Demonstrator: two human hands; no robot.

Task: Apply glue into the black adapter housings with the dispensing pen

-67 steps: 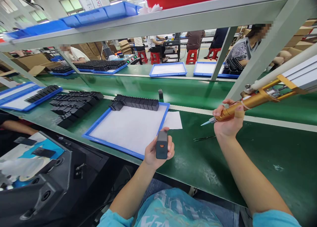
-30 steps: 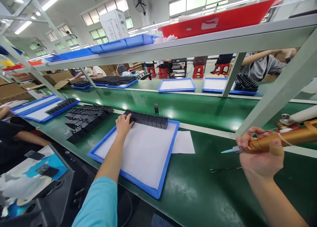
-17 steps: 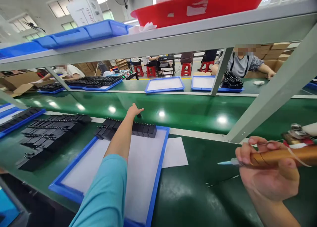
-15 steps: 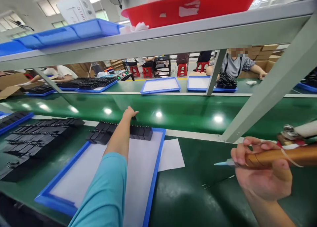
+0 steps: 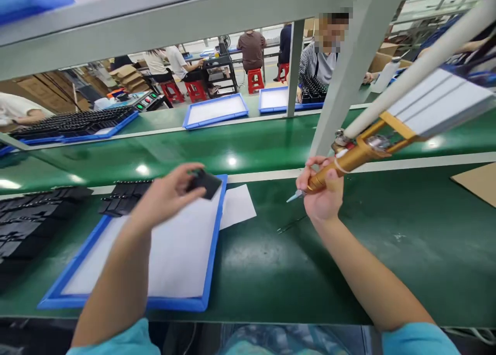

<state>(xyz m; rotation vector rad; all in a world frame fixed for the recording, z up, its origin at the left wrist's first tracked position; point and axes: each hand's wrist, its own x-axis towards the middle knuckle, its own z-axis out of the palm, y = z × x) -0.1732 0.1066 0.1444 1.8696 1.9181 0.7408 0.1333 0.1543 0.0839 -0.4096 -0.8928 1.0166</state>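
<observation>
Between the thumb and fingers of my left hand (image 5: 166,195) is a small black rectangular block (image 5: 207,183), held above the far right part of a blue-rimmed tray (image 5: 212,241) lined with white. Several like black blocks (image 5: 124,197) stand in a row at the tray's far edge, partly behind my hand. My right hand (image 5: 323,189) is wrapped round a gold-coloured glue dispenser (image 5: 351,161). Its pale blue tapered nozzle (image 5: 295,196) points down and left over the green bench, apart from the block.
More black blocks (image 5: 27,220) lie left of the tray. White paper (image 5: 238,205) sits partly under its right rim. A slanted metal post (image 5: 337,86) rises behind the dispenser, and a shelf beam (image 5: 155,29) crosses above. Brown cardboard (image 5: 478,184) lies far right. A co-worker (image 5: 320,60) sits opposite.
My left hand has come back from beyond the tray's far edge with a black block in it. The view has turned right and down; my right hand still grips the dispenser.
</observation>
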